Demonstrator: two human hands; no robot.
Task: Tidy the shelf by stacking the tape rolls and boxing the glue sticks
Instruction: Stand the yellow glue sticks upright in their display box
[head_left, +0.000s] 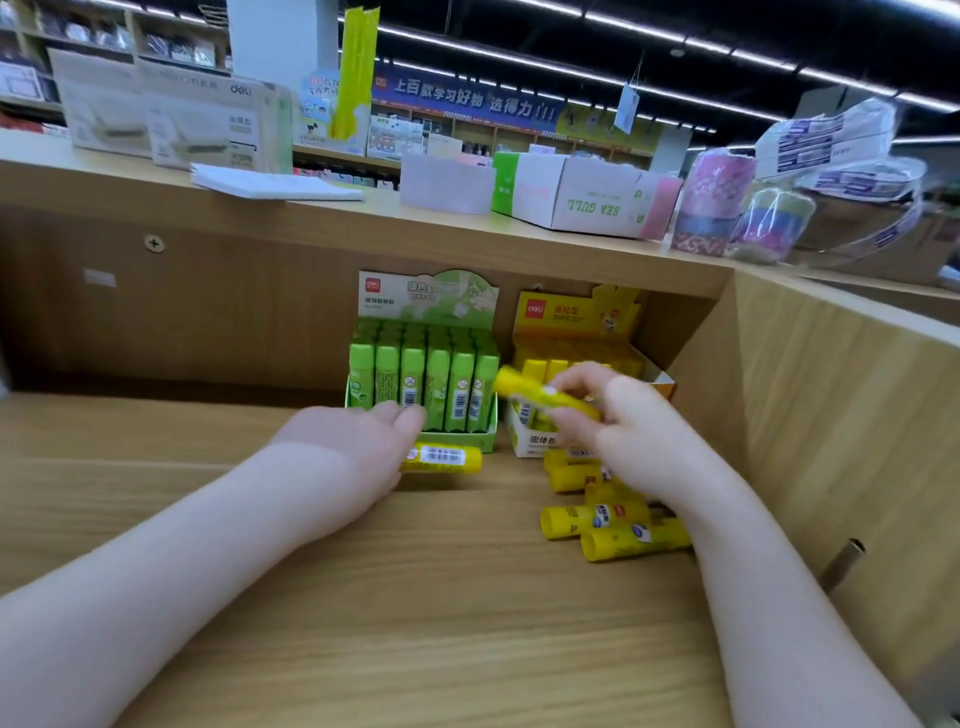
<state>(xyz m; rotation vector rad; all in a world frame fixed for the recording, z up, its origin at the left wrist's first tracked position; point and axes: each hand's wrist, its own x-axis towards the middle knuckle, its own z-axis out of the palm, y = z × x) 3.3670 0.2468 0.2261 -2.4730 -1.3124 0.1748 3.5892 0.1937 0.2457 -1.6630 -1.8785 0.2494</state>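
Head view, right hand: the right hand (623, 421) is raised in front of the yellow box (582, 364); a yellow glue stick (540, 396) is pinched between thumb and fingertips, held nearly level, cap end toward the left.
Head view, reason for hold: the stick is judged to be carried for dropping into the yellow box, where upright sticks are already seen at the back.
Head view, stick relative to grip: the held stick crosses the fingers, its left end jutting out clear of them, its right end hidden behind the hand.
Head view, left hand: the left hand (358, 447) is stretched low over the shelf board (363, 597), fingers loosely extended and not closed on anything that can be seen; motion blur leaves contact uncertain.
Head view, nearest loose stick: a lone yellow stick (441, 458) lies flat just beside the left fingertips, in front of the green box (423, 384); it is judged to be the next pick.
Head view, remaining pile: loose yellow sticks (613, 525) lie flat under and beside the right wrist, some touching one another.
Head view, green box: it is filled with upright green sticks; no gap is visible.
Head view, tape rolls: patterned tape rolls (717, 200) stand stacked on the upper ledge (156, 187), well apart from both hands.
Head view, progress: boxing is judged partly done.
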